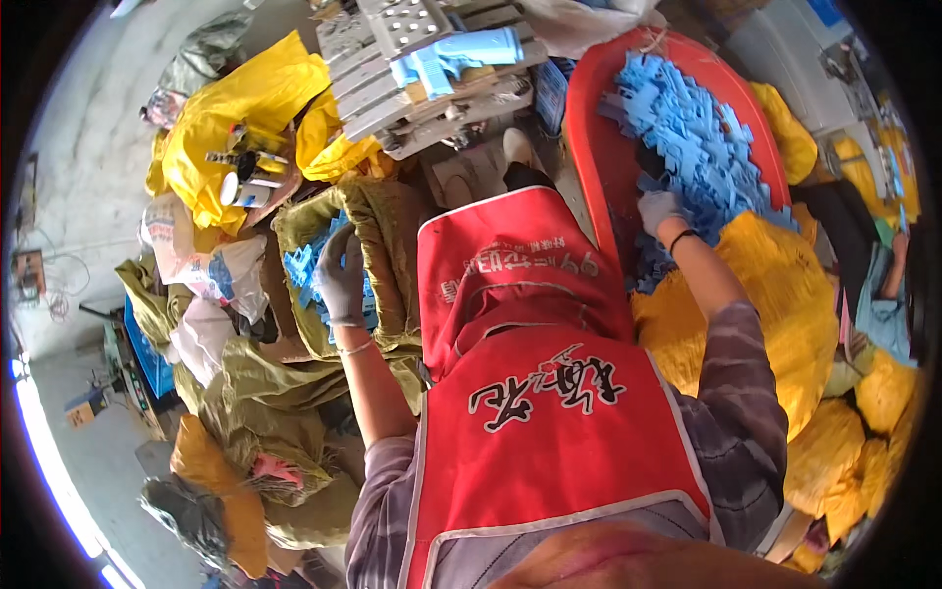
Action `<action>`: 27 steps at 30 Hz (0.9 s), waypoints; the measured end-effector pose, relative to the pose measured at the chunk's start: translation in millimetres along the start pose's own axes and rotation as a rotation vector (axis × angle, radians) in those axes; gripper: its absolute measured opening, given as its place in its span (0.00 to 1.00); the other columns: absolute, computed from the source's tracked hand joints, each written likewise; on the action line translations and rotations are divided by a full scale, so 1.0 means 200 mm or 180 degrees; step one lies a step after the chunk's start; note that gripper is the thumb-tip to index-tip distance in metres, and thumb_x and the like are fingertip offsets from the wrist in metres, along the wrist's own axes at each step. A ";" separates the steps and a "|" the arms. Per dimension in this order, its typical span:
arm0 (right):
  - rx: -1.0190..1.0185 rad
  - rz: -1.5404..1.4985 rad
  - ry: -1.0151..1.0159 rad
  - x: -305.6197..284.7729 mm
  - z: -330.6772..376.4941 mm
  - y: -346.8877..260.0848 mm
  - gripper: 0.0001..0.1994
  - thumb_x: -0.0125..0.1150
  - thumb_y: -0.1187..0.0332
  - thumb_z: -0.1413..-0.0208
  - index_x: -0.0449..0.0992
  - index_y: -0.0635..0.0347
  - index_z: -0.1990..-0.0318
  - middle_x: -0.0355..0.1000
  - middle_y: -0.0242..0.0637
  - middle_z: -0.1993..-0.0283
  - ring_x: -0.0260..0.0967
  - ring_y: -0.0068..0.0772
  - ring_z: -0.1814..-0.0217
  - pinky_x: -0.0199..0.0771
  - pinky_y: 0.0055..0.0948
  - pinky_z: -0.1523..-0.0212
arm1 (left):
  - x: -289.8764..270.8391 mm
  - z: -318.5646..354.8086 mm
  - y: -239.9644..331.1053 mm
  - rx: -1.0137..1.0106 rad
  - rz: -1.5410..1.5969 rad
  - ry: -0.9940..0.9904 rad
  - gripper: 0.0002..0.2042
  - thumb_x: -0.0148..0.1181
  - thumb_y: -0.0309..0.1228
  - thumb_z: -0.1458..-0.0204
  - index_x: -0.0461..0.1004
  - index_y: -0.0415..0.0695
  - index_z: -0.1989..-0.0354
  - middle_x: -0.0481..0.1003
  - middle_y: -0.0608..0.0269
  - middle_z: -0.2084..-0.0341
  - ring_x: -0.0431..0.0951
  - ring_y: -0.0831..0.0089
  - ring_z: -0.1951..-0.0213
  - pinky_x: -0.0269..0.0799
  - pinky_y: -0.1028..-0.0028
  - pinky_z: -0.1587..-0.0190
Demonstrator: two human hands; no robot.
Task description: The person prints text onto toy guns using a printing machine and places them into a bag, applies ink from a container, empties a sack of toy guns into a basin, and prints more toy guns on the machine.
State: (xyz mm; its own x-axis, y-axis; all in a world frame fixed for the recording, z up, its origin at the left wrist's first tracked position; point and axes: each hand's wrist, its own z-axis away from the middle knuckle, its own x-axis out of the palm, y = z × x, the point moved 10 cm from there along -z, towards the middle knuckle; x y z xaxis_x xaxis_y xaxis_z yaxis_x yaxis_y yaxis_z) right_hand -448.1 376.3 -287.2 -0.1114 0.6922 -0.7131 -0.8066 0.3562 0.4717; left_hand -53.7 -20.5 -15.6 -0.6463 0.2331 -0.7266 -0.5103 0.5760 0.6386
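My left hand (340, 277), in a grey glove, hangs over an olive woven sack (388, 236) with its top spread wide. Its fingers point down, slightly apart, and I see nothing held in them. Blue plastic pieces (302, 265) lie in the sack around that hand. On the other side, my right hand (660, 210), also gloved, is at the inner left part of a large red tub (586, 108). Its fingers are curled beside a heap of light-blue plastic pieces (687, 128); whatever they hold is hidden.
A blue pistol-shaped plastic piece (461, 59) rests on a slatted grey stand (378, 108) ahead. Yellow sacking (756, 304) covers the tub's near end. At left are another yellow sack (221, 118), a white bag (211, 260) and crumpled olive sacks (260, 393).
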 end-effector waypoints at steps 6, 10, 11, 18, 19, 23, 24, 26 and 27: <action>0.0003 -0.0610 -0.0296 -0.23 0.19 0.46 0.15 0.50 0.74 0.49 0.77 0.50 0.55 0.74 0.41 0.57 0.72 0.45 0.51 0.72 0.41 0.51 | -0.08 -0.26 0.40 0.0643 0.0360 0.0212 0.10 0.58 0.29 0.47 0.78 0.40 0.59 0.79 0.55 0.62 0.79 0.63 0.59 0.72 0.70 0.54; -0.0168 -0.0829 -0.0404 -0.12 0.28 0.66 0.16 0.52 0.73 0.49 0.75 0.54 0.52 0.70 0.45 0.50 0.68 0.46 0.46 0.69 0.41 0.46 | -0.11 -0.42 0.70 0.1212 0.0048 0.0401 0.09 0.59 0.30 0.48 0.78 0.40 0.60 0.79 0.56 0.63 0.79 0.62 0.61 0.72 0.70 0.56; -0.0188 -0.1059 -0.0382 -0.19 0.32 0.70 0.16 0.53 0.73 0.48 0.73 0.55 0.51 0.69 0.46 0.48 0.67 0.46 0.44 0.68 0.41 0.45 | -0.13 -0.46 0.74 0.1294 0.0092 0.0513 0.10 0.59 0.30 0.48 0.78 0.41 0.60 0.79 0.56 0.64 0.79 0.61 0.61 0.72 0.69 0.56; -0.0091 -0.4979 0.0864 -0.71 0.46 1.02 0.21 0.54 0.73 0.47 0.65 0.62 0.45 0.66 0.39 0.50 0.67 0.33 0.48 0.71 0.32 0.48 | 0.12 -0.67 0.99 0.1917 0.0129 -0.0249 0.16 0.63 0.35 0.52 0.75 0.45 0.54 0.78 0.55 0.62 0.77 0.57 0.59 0.72 0.66 0.56; -0.0552 -0.5371 0.1192 -0.88 0.51 1.02 0.22 0.54 0.72 0.44 0.61 0.64 0.42 0.64 0.37 0.47 0.62 0.26 0.44 0.71 0.28 0.49 | 0.19 -0.70 0.97 0.1828 0.0233 -0.0624 0.18 0.63 0.37 0.52 0.74 0.45 0.54 0.78 0.55 0.62 0.78 0.56 0.60 0.72 0.67 0.57; -0.0671 -0.6598 0.2195 -1.30 0.55 0.98 0.23 0.52 0.72 0.42 0.59 0.65 0.40 0.62 0.40 0.43 0.60 0.29 0.40 0.70 0.29 0.45 | 0.10 -0.73 1.03 0.2072 0.0174 -0.0277 0.15 0.66 0.33 0.54 0.76 0.44 0.57 0.80 0.57 0.66 0.81 0.67 0.63 0.75 0.73 0.61; -0.1169 -0.6805 0.2238 -1.46 0.56 0.92 0.22 0.52 0.73 0.41 0.60 0.66 0.40 0.61 0.41 0.42 0.59 0.31 0.39 0.69 0.30 0.44 | 0.08 -0.72 1.01 0.2073 0.0175 -0.0269 0.15 0.66 0.33 0.54 0.76 0.44 0.57 0.80 0.57 0.66 0.81 0.67 0.63 0.75 0.73 0.61; -0.1965 -0.6242 0.2664 -1.74 0.55 0.77 0.20 0.53 0.74 0.41 0.62 0.67 0.41 0.60 0.41 0.41 0.60 0.34 0.39 0.68 0.32 0.42 | -0.06 -0.73 0.87 0.1489 0.0684 0.0232 0.17 0.67 0.36 0.54 0.76 0.41 0.57 0.80 0.59 0.66 0.80 0.70 0.65 0.74 0.73 0.60; -0.2090 -0.5468 0.2988 -1.84 0.52 0.71 0.19 0.54 0.74 0.42 0.63 0.67 0.43 0.61 0.41 0.42 0.60 0.35 0.39 0.69 0.32 0.42 | -0.14 -0.68 0.86 0.1299 0.0954 0.0303 0.17 0.68 0.35 0.54 0.77 0.41 0.57 0.81 0.62 0.66 0.80 0.75 0.64 0.74 0.76 0.58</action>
State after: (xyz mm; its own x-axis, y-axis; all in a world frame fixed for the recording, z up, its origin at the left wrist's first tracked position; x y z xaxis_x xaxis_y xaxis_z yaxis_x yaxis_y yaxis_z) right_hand -461.0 237.2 95.7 0.7929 -0.5683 -0.2198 -0.4076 -0.2265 -0.8846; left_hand -200.7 -34.0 148.6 -0.7888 0.3734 -0.4883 -0.0438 0.7582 0.6506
